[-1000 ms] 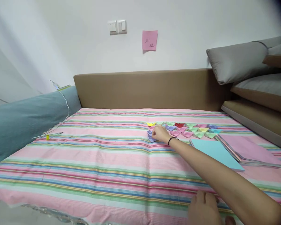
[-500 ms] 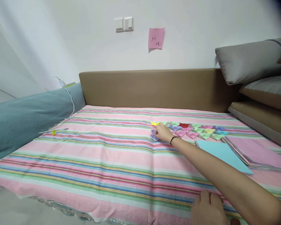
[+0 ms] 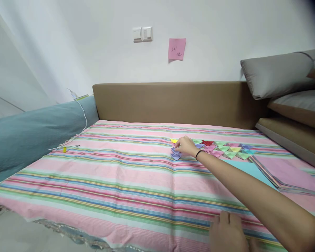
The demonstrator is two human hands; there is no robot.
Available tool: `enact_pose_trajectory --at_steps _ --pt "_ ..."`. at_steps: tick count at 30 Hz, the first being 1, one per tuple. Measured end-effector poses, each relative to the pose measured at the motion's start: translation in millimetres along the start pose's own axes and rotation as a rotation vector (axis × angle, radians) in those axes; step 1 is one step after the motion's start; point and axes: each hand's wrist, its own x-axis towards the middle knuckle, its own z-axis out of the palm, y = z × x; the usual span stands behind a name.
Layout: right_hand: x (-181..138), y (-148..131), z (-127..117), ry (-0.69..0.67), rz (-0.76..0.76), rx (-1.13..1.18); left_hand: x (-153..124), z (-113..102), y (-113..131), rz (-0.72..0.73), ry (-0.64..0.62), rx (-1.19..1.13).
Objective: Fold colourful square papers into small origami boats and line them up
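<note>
Striped cloth below brown backrest; right hand bent over folded papers towards the far edge; left hand near the front; cannot tell whether either pinches.

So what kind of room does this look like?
Probably a living room or bedroom in a home: there's a wide striped cloth, a brown backrest behind it, and grey and brown cushions stacked at the right.

We saw folded papers on the cloth toward its far right corner, paper stacks before their right end, a cable at the left edge and, behind, a backrest.
</note>
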Motion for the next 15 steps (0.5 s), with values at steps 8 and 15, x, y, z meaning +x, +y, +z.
enact_pose_trajectory --at_steps 8,15 --pt "-131.8 29.0 -112.7 0.477 -0.016 0.302 -11.9 -17.3 -19.9 0.205 0.229 0.088" --pt "-408.6 57.4 -86.3 0.556 0.555 0.528 -30.1 -45.0 -62.0 0.35 0.509 -0.101"
